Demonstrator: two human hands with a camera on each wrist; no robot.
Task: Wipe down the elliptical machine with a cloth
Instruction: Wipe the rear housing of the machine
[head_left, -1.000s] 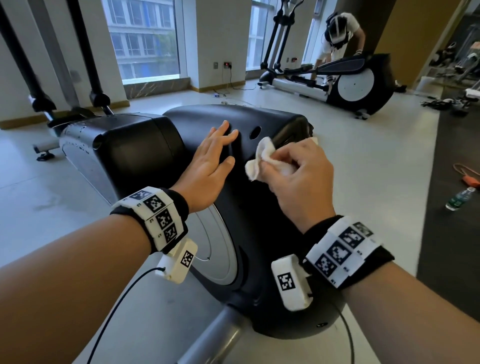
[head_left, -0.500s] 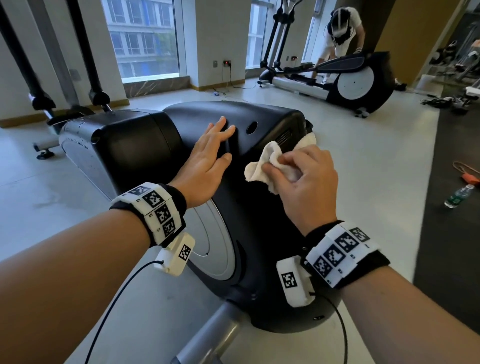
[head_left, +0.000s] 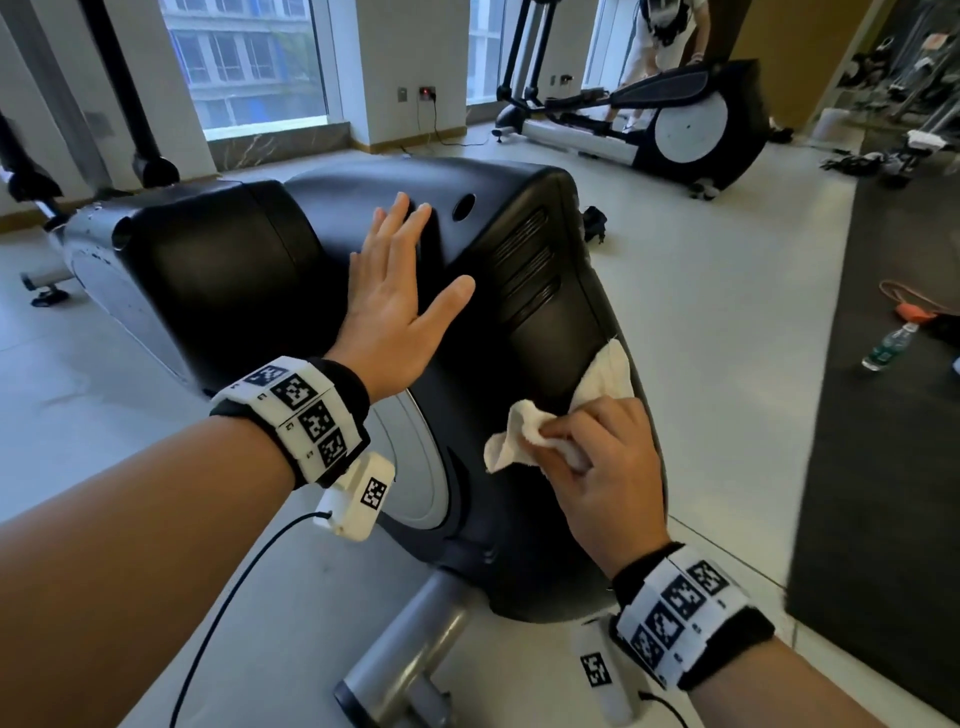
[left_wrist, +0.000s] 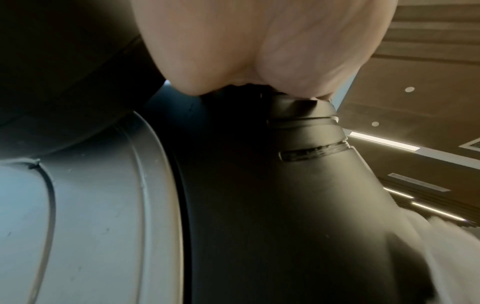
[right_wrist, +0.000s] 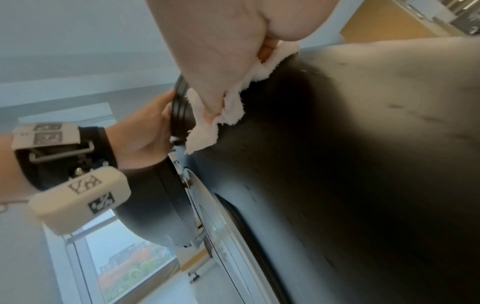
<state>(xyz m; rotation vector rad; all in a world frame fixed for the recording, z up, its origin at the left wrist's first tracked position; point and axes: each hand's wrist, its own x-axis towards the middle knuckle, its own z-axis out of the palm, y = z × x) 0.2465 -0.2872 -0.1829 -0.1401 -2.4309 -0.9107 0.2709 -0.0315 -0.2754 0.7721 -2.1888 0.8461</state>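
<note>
Here, at far left, black uprights rise from the front of the elliptical, whose black housing fills the middle of the head view, with a grey disc set in its side. The left hand lies flat on the upper side of the housing, fingers straight and together, thumb spread toward the vents; it holds nothing. Its wrist wears a band of black-and-white markers, and a cable hangs from the small white box under it. In the left wrist view the heel of the palm presses on the black shell just above the disc's rim.

To the right and lower, the right hand has its fingers curled round a white cloth, bunched and pressed against the housing below the vents, near its rounded rear edge. One corner of the cloth sticks out to the left of the thumb, another part shows above the knuckles. The right wrist view shows the cloth squeezed between palm and shell.

Beyond, a second elliptical stands by the windows with a person at it. Far right, a bottle lies on the dark floor mat.
</note>
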